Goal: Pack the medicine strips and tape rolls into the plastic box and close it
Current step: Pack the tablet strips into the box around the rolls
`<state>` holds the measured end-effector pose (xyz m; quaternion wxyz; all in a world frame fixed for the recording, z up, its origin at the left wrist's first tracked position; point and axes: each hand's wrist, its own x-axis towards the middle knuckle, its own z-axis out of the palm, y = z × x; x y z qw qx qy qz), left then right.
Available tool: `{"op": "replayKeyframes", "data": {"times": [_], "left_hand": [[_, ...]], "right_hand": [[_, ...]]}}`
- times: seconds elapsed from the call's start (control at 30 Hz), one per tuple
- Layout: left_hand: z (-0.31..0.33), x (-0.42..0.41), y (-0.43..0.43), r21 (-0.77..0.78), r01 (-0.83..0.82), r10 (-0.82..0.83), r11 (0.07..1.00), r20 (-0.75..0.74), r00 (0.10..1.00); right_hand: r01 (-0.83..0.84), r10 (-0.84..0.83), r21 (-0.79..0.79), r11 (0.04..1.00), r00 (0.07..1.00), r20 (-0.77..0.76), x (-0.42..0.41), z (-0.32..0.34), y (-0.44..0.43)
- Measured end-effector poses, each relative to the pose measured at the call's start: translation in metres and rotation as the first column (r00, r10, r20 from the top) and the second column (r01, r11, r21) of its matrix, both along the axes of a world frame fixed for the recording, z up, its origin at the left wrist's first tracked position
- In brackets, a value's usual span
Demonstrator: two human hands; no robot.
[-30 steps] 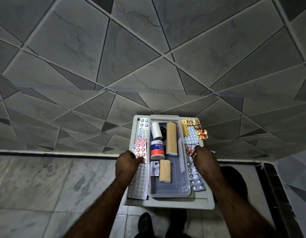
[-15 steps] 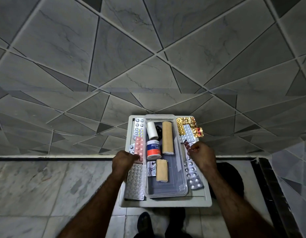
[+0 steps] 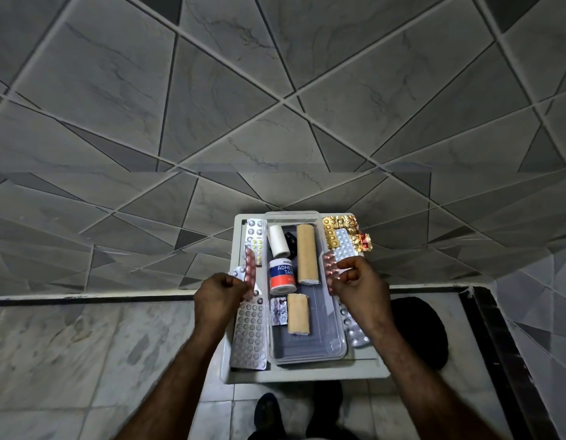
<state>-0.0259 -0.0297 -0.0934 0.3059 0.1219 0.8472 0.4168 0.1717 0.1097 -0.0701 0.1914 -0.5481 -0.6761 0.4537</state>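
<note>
A clear plastic box [image 3: 337, 339] stands open on a grey tray [image 3: 307, 374]. Inside it lie a white tape roll [image 3: 277, 240], an adhesive tape roll [image 3: 282, 276], a long tan bandage roll [image 3: 307, 254], a short tan roll [image 3: 298, 313] and a small foil strip [image 3: 278, 311]. My left hand [image 3: 218, 295] holds a pink strip [image 3: 250, 268] lifted on edge, left of the box. My right hand [image 3: 359, 284] holds another pink strip [image 3: 329, 267] over the box's right rim. A large silver strip [image 3: 250, 335] lies flat on the left.
Gold and silver strips [image 3: 343, 238] are piled at the tray's far right. More silver strips [image 3: 354, 330] lie under my right forearm, and one with yellow pills [image 3: 255, 238] sits at the far left. A tiled wall rises behind. My feet [image 3: 267, 411] show below the tray.
Both hands have lifted pink strips off the tray. The left strip now stands on edge, and the right one has risen to the box's right rim.
</note>
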Motion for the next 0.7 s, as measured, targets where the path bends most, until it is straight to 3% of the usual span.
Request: {"op": "replayKeyframes", "data": {"times": [0.23,0.37,0.5,0.7], "left_hand": [[0.027,0.023,-0.001,0.146,0.021,-0.033,0.989,0.077,0.996],[0.031,0.036,0.000,0.226,0.037,-0.095,0.974,0.253,0.963],[0.026,0.046,0.001,0.194,0.067,-0.132,0.979,0.344,0.930],[0.015,0.062,0.006,0.134,0.173,-0.206,0.976,0.288,0.935]], "right_hand": [[-0.155,0.128,0.156,0.976,0.978,0.165,-0.002,-0.010,-0.018],[-0.182,0.150,0.170,0.969,0.971,0.187,-0.001,-0.011,-0.020],[-0.174,0.136,0.167,0.971,0.967,0.217,0.004,-0.012,-0.022],[-0.117,0.085,0.174,0.978,0.980,0.183,0.013,-0.018,-0.023]]}}
